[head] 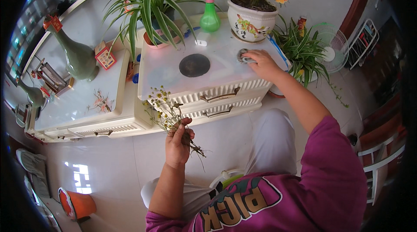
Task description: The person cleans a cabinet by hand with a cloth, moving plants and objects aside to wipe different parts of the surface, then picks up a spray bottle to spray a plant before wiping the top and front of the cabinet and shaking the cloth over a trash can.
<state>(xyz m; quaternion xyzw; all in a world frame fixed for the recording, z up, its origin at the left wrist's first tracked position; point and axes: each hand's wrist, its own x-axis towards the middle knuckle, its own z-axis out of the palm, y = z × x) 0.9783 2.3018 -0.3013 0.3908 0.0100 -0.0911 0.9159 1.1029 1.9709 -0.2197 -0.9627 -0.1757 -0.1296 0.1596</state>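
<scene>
My left hand (177,142) grips a bunch of thin dried stems with small yellow flower heads (162,99). The bunch is tilted, with its heads up and to the left and its bare stem ends below my fingers. On the white cabinet top (224,65), my right hand (262,64) has its fingers around a small grey-and-white coil (242,56), perhaps string; part of it is hidden by the fingers. A dark round mat (194,65) lies on the same top, left of that hand.
Behind the mat stand a green spray bottle (210,20), a spider plant (156,10) and a white painted flowerpot (251,20). A small white object (201,42) lies nearby. Left are a green vase (78,52) and an orange bin (79,203); a fan (329,49) stands right.
</scene>
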